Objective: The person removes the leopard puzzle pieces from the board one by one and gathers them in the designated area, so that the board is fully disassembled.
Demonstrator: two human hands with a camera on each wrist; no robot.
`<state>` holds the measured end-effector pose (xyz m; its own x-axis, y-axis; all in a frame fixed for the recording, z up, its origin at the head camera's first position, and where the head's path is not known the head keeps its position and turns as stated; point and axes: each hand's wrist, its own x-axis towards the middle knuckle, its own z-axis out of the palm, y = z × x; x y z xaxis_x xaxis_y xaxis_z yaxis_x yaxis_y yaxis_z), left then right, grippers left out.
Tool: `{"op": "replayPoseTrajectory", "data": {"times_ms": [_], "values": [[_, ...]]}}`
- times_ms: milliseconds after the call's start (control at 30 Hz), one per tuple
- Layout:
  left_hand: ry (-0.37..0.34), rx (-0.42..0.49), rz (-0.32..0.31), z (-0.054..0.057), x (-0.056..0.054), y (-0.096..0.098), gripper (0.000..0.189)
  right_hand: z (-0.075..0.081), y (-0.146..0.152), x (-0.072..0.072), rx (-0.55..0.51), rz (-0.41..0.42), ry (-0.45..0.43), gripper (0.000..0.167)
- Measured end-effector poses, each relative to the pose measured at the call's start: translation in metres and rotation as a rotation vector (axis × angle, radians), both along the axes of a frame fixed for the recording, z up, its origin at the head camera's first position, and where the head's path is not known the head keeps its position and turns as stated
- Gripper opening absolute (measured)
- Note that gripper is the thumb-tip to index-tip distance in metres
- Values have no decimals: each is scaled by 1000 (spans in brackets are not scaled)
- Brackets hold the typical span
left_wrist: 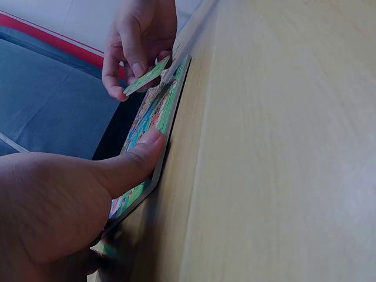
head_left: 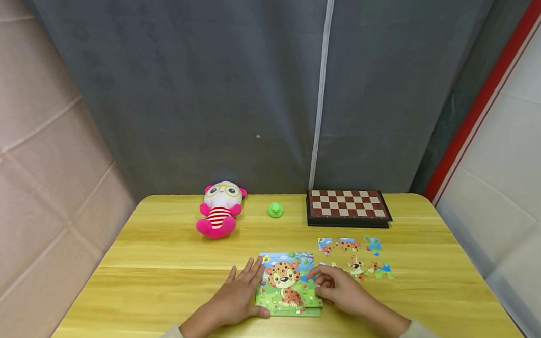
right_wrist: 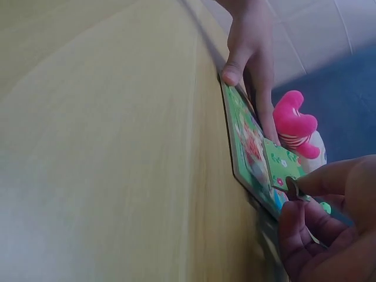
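A leopard picture puzzle board (head_left: 285,274) lies flat near the front middle of the table. My left hand (head_left: 236,300) rests along its left edge with fingers spread and straight; in the left wrist view the thumb (left_wrist: 138,161) lies on the board's rim. At the other side, my right hand (head_left: 339,291) pinches a green puzzle piece (right_wrist: 282,164) with flowers on it between thumb and fingers. This piece is tilted over the board's right part, as the left wrist view also shows. Whether it touches the board cannot be told.
Loose puzzle pieces (head_left: 346,244) lie in two rows to the right, some partly behind the right hand. Behind them sits a folded chessboard box (head_left: 348,206). A pink and white plush panda (head_left: 221,212) and a small green toy (head_left: 275,210) stand at the back.
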<state>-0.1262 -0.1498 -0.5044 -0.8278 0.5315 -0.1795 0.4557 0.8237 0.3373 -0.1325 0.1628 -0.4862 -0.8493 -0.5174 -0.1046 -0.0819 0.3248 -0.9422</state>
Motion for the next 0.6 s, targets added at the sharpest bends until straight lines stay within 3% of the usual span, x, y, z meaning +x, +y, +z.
{"op": "replayPoseTrajectory", "data": {"times_ms": [600], "values": [[0, -10, 0, -1, 0, 0, 114, -9, 40, 8, 91, -74, 72, 25]]}}
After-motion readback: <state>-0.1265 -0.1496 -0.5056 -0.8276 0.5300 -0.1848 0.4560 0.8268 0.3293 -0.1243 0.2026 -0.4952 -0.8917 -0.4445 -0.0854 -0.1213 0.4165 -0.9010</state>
